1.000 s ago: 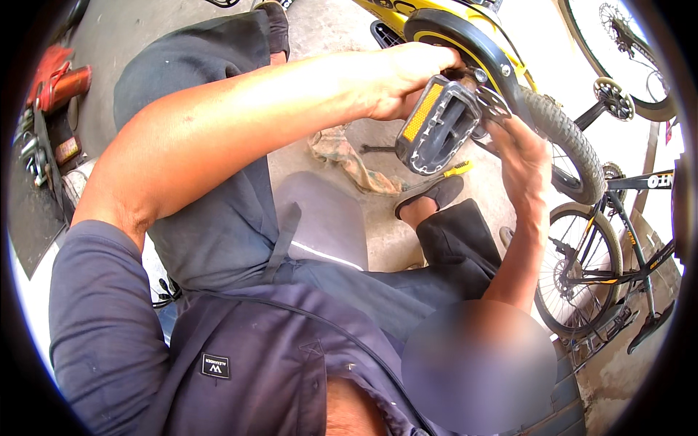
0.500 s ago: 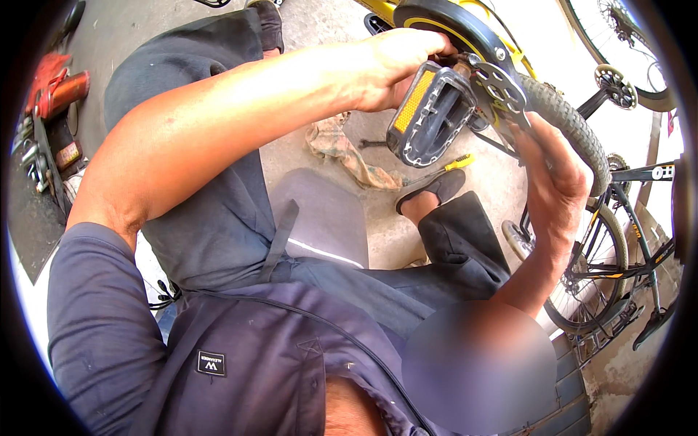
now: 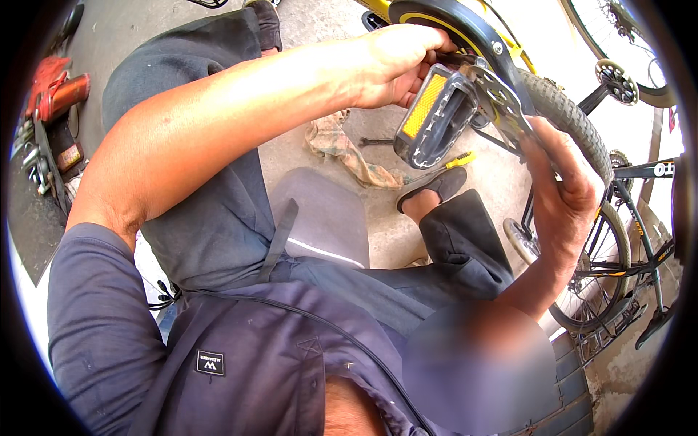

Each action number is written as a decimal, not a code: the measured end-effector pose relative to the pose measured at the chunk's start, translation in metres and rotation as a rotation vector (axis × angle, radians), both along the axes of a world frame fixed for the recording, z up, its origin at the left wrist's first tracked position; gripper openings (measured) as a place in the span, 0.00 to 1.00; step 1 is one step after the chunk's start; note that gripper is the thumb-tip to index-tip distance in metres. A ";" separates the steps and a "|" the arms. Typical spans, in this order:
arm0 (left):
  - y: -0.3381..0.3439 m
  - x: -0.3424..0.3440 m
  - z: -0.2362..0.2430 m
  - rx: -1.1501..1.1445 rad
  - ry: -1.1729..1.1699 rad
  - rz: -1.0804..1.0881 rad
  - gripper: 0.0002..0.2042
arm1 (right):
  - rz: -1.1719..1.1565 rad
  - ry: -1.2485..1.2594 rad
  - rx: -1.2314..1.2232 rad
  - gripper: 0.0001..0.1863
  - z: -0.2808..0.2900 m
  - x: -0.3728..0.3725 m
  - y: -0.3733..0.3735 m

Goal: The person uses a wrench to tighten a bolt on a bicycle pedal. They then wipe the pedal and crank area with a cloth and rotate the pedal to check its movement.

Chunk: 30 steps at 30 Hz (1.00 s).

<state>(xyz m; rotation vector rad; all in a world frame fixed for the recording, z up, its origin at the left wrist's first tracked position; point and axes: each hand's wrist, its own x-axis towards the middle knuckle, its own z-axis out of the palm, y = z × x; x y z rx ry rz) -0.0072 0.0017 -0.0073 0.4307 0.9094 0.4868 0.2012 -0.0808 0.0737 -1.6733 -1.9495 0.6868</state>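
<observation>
A black pedal [image 3: 435, 116] with a yellow reflector hangs on a yellow bicycle at the top, beside its black-and-yellow chain guard [image 3: 447, 18]. My left hand [image 3: 398, 67] is closed around something at the crank, behind the pedal; what exactly it grips is hidden. My right hand [image 3: 563, 171] grips a flat metal spanner [image 3: 502, 94] with several cut-outs, whose far end sits at the pedal axle, under the chain guard. The knobby tyre [image 3: 567, 116] is just right of the spanner.
A cloth [image 3: 349, 156], a yellow-handled screwdriver [image 3: 458, 160] and a dark open-end wrench [image 3: 374, 142] lie on the floor [image 3: 131, 43] below the bicycle. Red-and-black tools [image 3: 65, 98] are at the left. A second bicycle [image 3: 640, 240] stands at the right, more wheels [image 3: 625, 29] above it.
My right hand and the spanner's handle have swung to the right, turning about the pedal axle. My left hand has shifted slightly up and left, with the pedal.
</observation>
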 end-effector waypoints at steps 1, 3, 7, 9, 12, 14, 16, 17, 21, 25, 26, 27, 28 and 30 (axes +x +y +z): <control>0.000 0.000 -0.001 0.005 -0.007 -0.003 0.12 | 0.005 -0.003 0.016 0.13 0.000 -0.001 0.000; 0.001 0.000 -0.003 0.014 -0.021 -0.011 0.11 | 0.014 -0.011 0.046 0.13 0.000 -0.003 0.000; 0.004 0.000 -0.010 -0.010 -0.063 -0.024 0.11 | 0.032 -0.022 0.061 0.13 0.005 -0.002 0.000; 0.004 0.000 -0.013 -0.014 -0.079 -0.040 0.11 | 0.029 -0.050 0.037 0.14 0.008 -0.003 -0.002; 0.003 0.001 -0.014 -0.003 -0.051 -0.026 0.11 | 0.094 -0.086 0.065 0.13 0.013 -0.006 0.002; 0.003 0.002 -0.015 -0.005 -0.050 -0.011 0.11 | 0.073 -0.073 0.036 0.13 0.014 -0.007 0.002; 0.003 0.004 -0.017 -0.005 -0.047 0.003 0.11 | 0.054 -0.052 0.033 0.13 0.013 -0.007 0.001; 0.003 0.004 -0.018 -0.005 -0.045 0.010 0.11 | 0.046 -0.038 0.044 0.13 0.010 -0.007 0.000; 0.003 0.005 -0.019 -0.014 -0.057 0.018 0.12 | 0.034 -0.051 0.068 0.12 0.010 -0.010 -0.001; 0.004 0.004 -0.017 -0.048 -0.069 0.025 0.12 | 0.029 -0.023 0.078 0.12 0.008 -0.010 0.000; 0.004 0.003 -0.017 -0.050 -0.080 0.025 0.12 | 0.020 -0.006 0.075 0.12 0.006 -0.009 0.000; 0.004 0.003 -0.017 -0.053 -0.090 0.024 0.11 | 0.011 0.010 0.071 0.12 0.005 -0.009 -0.001; 0.004 0.003 -0.017 -0.050 -0.086 0.021 0.11 | 0.011 0.021 0.069 0.12 0.004 -0.009 -0.001; 0.004 0.003 -0.017 -0.045 -0.078 0.016 0.11 | 0.011 0.043 0.067 0.12 0.003 -0.008 -0.001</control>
